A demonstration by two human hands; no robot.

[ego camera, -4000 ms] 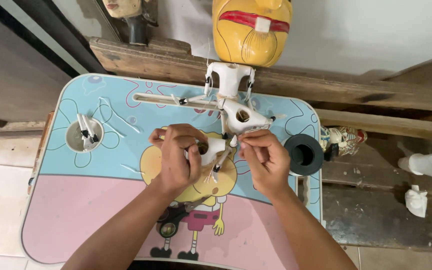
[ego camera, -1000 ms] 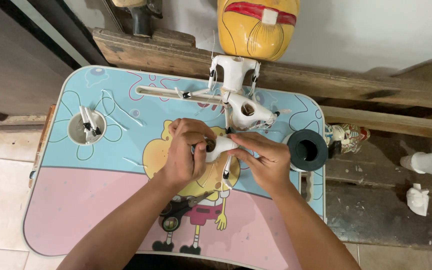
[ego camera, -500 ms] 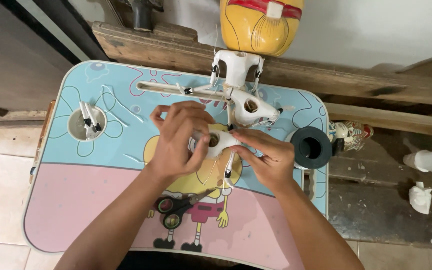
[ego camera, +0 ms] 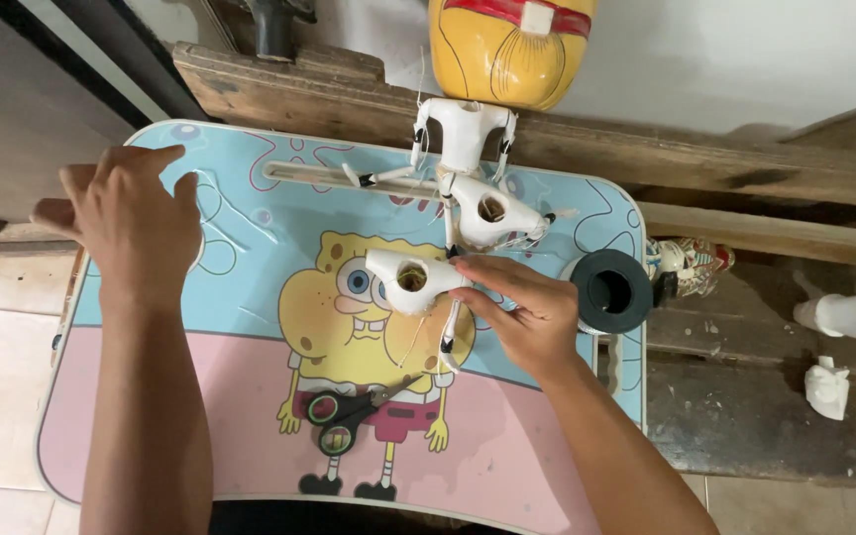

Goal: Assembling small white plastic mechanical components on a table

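Fingers of the right hand [ego camera: 532, 315] are closed lightly on the end of a white puppet limb piece [ego camera: 410, 278], which is held just above the middle of the surface [ego camera: 250, 436], over the yellow cartoon figure printed there. A round hole is seen in the top of that piece, and thin pale threads hang from it toward the surface. Just behind it, a second white piece [ego camera: 492, 210] with a similar hole is seen, joined by black-and-white links to a white puppet torso [ego camera: 463, 129] (both resting near the far edge of the surface). Above the torso, a yellow painted puppet head [ego camera: 507, 45] is propped against the wooden beam [ego camera: 765, 173] behind.

Fingers of the left hand [ego camera: 131, 223] are spread open and nothing is gripped by them; the hand is held over the left corner of the surface, and what lies beneath the palm cannot be told. A black roll of tape [ego camera: 613, 290] is set at the right edge of the surface, just beside the right hand. Small scissors [ego camera: 344, 411] with green-rimmed black handles are laid on the pink near part of the surface, closer to the person. Off the surface to the right, white plaster-like pieces [ego camera: 849, 317] are seen on the dark wooden boards.
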